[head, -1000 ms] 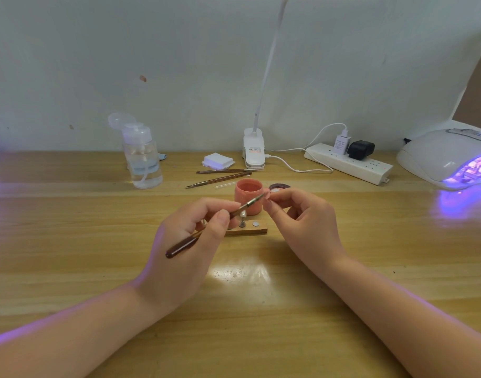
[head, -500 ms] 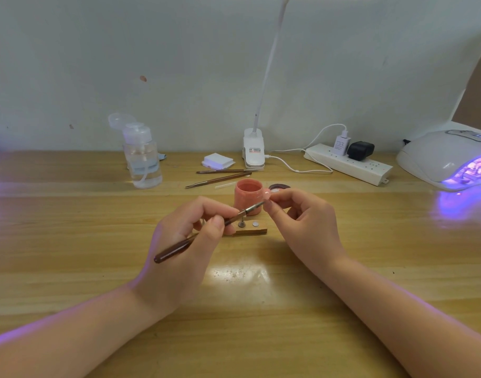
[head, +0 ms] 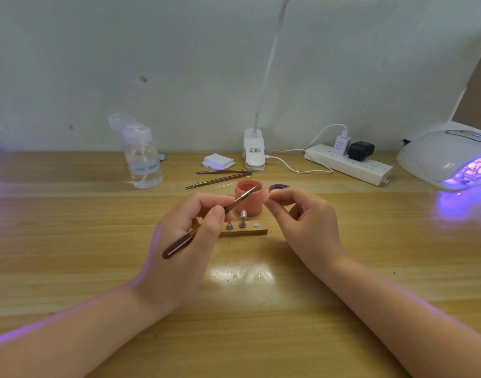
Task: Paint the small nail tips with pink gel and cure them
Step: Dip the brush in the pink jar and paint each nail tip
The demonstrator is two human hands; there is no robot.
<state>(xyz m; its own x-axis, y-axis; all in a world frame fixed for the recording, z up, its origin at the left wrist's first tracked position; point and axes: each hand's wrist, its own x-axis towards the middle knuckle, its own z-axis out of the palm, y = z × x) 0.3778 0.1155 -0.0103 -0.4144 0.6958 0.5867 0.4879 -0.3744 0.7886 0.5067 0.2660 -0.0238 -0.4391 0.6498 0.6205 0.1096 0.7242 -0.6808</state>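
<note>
Nail tip (head: 267, 196) sits at frame centre, pinched in your right hand (head: 305, 222); left of it, your left hand (head: 184, 233) grips the brush (head: 206, 223), bristles over the pink gel jar (head: 249, 200).

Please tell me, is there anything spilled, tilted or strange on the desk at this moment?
Nothing looks spilled or damaged. The pink jar stands upright and open, its lid lying just behind it. The left hand holds the brush; the right hand pinches a small pink piece. The only oddity: the curing lamp glows purple with nothing visibly inside.
</note>
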